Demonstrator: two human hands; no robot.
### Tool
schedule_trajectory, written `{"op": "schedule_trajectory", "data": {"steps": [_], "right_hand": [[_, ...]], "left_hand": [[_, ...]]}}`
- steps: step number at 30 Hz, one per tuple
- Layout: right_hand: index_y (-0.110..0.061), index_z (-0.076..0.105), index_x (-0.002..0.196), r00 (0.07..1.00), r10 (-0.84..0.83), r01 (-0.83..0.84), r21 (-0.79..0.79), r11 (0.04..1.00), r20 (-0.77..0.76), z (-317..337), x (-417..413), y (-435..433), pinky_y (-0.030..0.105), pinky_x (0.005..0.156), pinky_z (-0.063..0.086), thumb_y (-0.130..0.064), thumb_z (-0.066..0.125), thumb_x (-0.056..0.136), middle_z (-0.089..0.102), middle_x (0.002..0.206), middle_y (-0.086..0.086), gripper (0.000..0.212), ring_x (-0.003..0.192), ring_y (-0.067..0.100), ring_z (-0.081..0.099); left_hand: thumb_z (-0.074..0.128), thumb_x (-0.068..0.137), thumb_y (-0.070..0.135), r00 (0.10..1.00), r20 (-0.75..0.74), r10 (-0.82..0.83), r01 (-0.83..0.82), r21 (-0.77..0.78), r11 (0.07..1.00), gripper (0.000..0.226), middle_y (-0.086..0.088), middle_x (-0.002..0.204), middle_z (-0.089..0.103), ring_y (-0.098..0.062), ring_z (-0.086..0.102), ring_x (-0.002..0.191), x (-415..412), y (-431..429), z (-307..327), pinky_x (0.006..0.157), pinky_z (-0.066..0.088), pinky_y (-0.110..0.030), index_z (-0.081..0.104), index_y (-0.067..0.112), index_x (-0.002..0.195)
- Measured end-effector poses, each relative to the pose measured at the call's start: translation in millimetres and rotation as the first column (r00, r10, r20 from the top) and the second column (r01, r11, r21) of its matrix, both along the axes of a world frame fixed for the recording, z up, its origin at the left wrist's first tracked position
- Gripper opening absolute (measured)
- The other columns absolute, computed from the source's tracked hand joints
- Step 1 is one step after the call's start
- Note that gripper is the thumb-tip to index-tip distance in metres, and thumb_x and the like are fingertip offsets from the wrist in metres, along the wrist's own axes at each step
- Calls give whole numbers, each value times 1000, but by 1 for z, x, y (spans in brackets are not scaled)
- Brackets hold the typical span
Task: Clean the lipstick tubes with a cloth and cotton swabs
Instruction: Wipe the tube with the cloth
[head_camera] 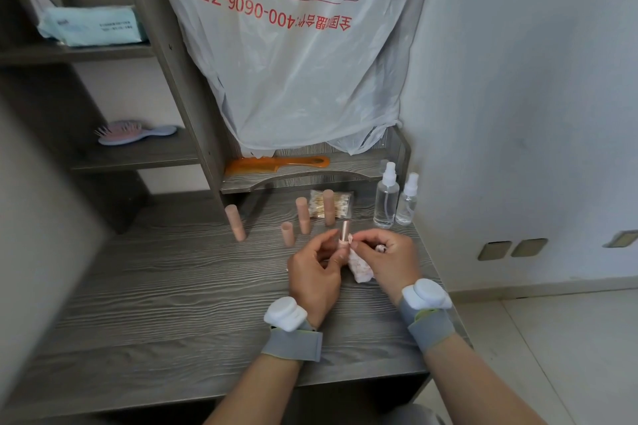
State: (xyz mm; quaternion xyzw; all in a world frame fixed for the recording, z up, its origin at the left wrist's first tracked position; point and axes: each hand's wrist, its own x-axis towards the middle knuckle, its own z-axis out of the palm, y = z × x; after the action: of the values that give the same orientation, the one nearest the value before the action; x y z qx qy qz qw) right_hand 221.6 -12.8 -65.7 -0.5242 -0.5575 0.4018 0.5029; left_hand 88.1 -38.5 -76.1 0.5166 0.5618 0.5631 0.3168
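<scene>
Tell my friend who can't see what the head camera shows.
The left hand holds a lipstick tube upright while the right hand holds a cloth against it. Pink tubes stand on the grey desk behind.

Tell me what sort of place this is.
Probably a home dressing table: a hairbrush and comb on the shelves, lipstick tubes and spray bottles on the desk.

A big whitish plastic bag [303, 79] with red print is hanging over the far shelf unit [193, 107]. An orange comb [276, 162] is lying on the ledge just under it. Further left, a hairbrush [131, 133] is sitting on a shelf, with a pale blue tissue pack [93, 26] lying higher up. Two clear spray bottles [386, 197] are standing side by side at the desk's [155, 304] far right.
</scene>
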Motion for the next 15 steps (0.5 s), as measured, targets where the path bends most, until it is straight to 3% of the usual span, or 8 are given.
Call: {"op": "schedule_trajectory", "data": {"steps": [2, 8, 15], "right_hand": [[-30, 76, 74, 1000, -5, 5, -2, 1000, -2, 0, 0, 0, 32, 75, 57, -6, 78, 77, 75, 76, -6, 24, 76, 13, 71], [-30, 76, 74, 999, 9, -9, 13, 1000, 39, 1, 0, -1, 36, 76, 58, -6, 78, 77, 75, 76, -7, 24, 76, 13, 71], [-33, 74, 72, 999, -18, 19, -13, 1000, 37, -1, 0, 1, 40, 80, 58, -8, 77, 78, 75, 77, -9, 25, 77, 12, 70]], "left_hand": [[73, 84, 2, 1000, 15, -14, 14, 1, 1000, 30, 7, 91, 76, -6, 72, 86, 1, -1, 1, 82, 59, -28, 73, 21, 107], [82, 76, 11, 988, -146, 44, -35, 63, 997, 35, 8, 90, 67, -2, 65, 81, 0, 0, 2, 75, 51, -14, 75, 21, 109], [71, 85, 2, 996, -88, 8, -5, 28, 1000, 32, 13, 92, 73, 2, 68, 88, 1, -2, 3, 80, 52, -13, 73, 17, 113]]}}
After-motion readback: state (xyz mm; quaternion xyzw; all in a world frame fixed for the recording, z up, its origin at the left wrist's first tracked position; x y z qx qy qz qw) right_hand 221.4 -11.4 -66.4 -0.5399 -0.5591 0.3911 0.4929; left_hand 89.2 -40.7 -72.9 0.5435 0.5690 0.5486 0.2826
